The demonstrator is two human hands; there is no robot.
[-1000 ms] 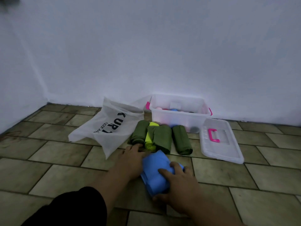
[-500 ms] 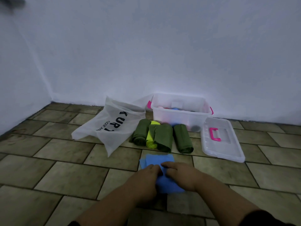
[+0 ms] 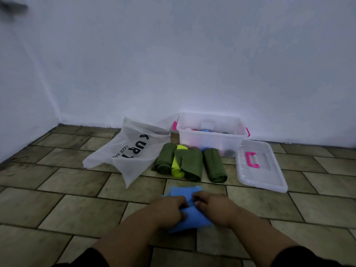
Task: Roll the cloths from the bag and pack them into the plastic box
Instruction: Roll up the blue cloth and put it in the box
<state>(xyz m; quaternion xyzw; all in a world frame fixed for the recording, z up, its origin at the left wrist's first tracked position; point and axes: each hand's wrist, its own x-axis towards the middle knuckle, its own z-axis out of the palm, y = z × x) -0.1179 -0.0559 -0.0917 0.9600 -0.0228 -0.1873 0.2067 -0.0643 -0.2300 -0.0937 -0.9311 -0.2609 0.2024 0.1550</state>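
Note:
A blue cloth lies on the tiled floor in front of me. My left hand and my right hand sit side by side on it, fingers curled round its near fold. Beyond it lie rolled cloths: a dark green roll, a yellow-green roll, a second green roll and a third green roll. The clear plastic box with pink clips stands against the wall, holding several rolled cloths. The white bag lies to its left.
The box's clear lid with a pink handle lies flat on the floor right of the rolls. White walls meet in a corner at the far left. Brown floor tiles stretch to both sides of me.
My hands came together at the middle of the blue cloth and now grip its near part; the cloth's near edge has bunched up under them. The view shifted slightly.

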